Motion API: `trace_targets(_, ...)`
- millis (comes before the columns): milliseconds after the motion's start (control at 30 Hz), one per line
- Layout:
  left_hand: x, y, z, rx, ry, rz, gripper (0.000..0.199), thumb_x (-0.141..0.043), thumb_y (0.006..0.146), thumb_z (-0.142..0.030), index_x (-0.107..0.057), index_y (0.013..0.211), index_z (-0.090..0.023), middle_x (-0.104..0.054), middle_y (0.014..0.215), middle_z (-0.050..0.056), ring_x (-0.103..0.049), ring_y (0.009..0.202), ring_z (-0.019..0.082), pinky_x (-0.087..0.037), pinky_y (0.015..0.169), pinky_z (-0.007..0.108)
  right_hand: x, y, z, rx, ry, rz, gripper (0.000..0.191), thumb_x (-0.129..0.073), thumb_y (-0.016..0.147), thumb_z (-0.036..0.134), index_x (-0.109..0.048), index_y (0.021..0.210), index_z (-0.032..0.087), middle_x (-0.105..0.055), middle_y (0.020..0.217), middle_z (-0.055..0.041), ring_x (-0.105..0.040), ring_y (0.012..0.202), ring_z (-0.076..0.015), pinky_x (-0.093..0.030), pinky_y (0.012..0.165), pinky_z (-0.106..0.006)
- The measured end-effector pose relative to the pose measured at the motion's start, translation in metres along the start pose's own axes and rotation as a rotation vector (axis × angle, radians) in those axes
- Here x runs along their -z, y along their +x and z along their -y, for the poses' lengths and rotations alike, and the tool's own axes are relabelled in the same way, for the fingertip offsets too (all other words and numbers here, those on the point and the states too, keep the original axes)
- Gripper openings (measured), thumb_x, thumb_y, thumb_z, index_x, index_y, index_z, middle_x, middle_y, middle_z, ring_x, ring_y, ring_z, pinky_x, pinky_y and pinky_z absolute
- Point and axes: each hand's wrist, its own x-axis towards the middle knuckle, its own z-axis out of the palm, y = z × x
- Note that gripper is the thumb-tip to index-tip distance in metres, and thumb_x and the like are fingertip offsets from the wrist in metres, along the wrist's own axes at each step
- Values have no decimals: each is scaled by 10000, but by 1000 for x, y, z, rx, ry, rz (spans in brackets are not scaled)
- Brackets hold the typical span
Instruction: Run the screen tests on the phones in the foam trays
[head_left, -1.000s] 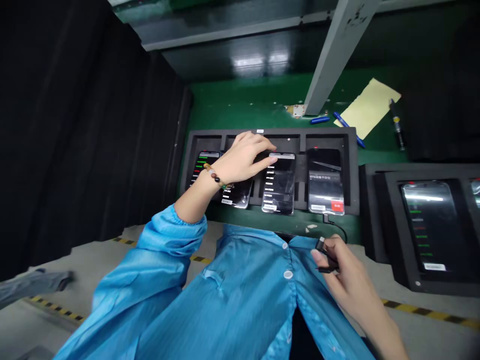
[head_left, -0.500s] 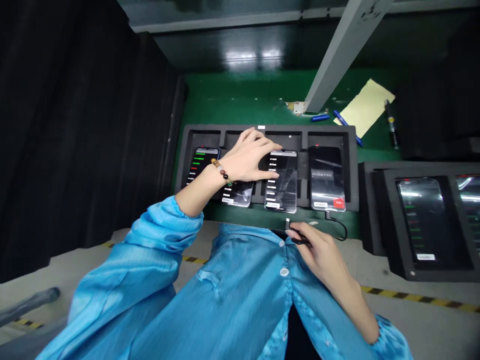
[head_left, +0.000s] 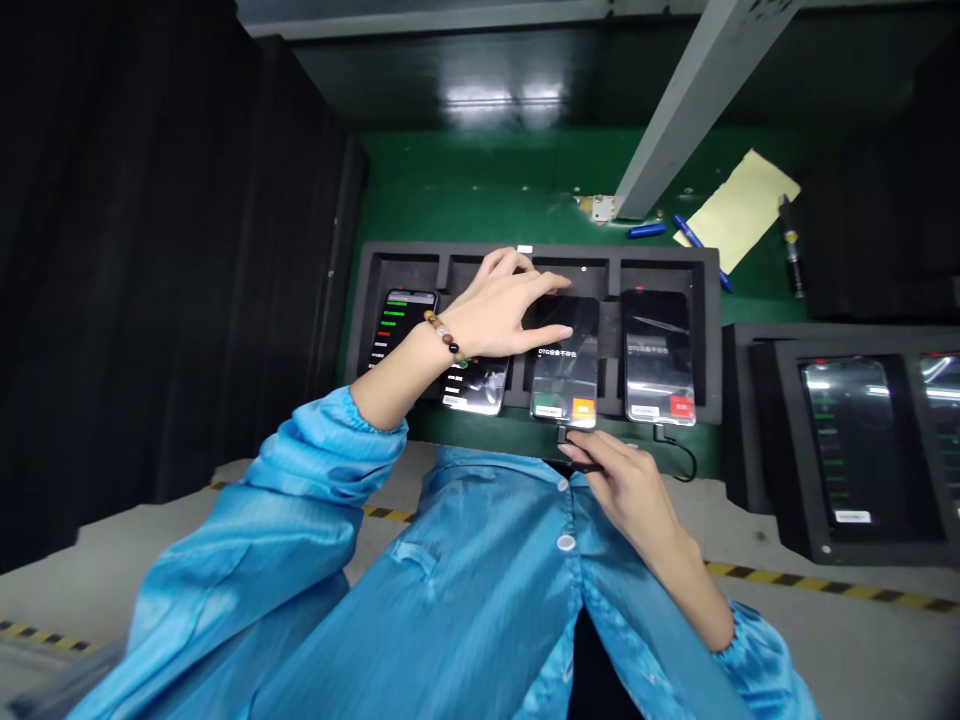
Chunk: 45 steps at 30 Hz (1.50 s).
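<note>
Several smartphones lie screen-up in a black foam tray. My right hand pinches a black cable plug at the bottom edge of the third phone from the left. That phone shows a dark page with a line of text and an orange button. My left hand reaches over the second phone and the third, thumb and fingers apart; fingertip contact is hard to make out. The rightmost phone in this tray has a red button and another cable at its bottom edge.
At the tray's left end lies a phone with a text list. To the right sits another foam tray with phones. Behind are a yellow paper, a blue pen, a black marker and a slanted metal post.
My right hand has moved the plug up to the third phone's bottom edge. That phone's screen has switched from a list to a page with an orange button. My left hand stays nearly in place.
</note>
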Motion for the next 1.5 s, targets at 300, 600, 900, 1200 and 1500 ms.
trace_targets(300, 0, 1, -1, 16, -19, 3, 743, -584, 1004, -735, -656, 1518, -203, -791, 1330, 118, -550, 1326, 385, -286, 1280, 634, 0, -2, 2, -6, 74, 17, 315, -541, 1074, 139, -756, 1292, 211, -802, 1094, -66, -806, 954, -181, -648, 827, -273)
trace_targets(600, -1, -1, -2, 21, -33, -20, 760, -588, 1001, -752, -673, 1499, -184, -806, 1272, 118, -566, 1301, 368, -307, 1275, 614, -10, -4, 3, -30, 77, -130, 272, -568, 1052, 149, -781, 1205, 218, -817, 1054, -63, -808, 921, -193, -643, 792, -274)
trace_targets(900, 7, -14, -1, 68, -119, -14, 729, -511, 1049, -742, -587, 1573, -241, -751, 1441, 114, -574, 1431, 337, -177, 1371, 659, -4, -11, -4, -32, 10, -138, 372, -487, 1091, 168, -721, 1376, 215, -756, 1079, -84, -780, 989, -191, -657, 871, -308)
trace_targets(1200, 48, -74, 40, 220, -12, -109, 598, -467, 1082, -684, -699, 1421, -249, -758, 1365, 96, -628, 1379, 327, -174, 1377, 653, -5, -57, 0, 208, -134, -560, 360, -378, 1135, 296, -733, 1173, 247, -740, 1017, -129, -783, 1025, -314, -669, 893, -530)
trace_targets(1500, 35, -96, 51, 90, -7, 5, 933, -804, 805, -812, -613, 1555, -291, -576, 1647, 156, -473, 1546, 424, -153, 1355, 728, -10, -5, 61, -44, -16, 212, 250, -559, 1129, 442, -572, 1270, 236, -761, 1166, -97, -792, 1014, -228, -640, 839, -326)
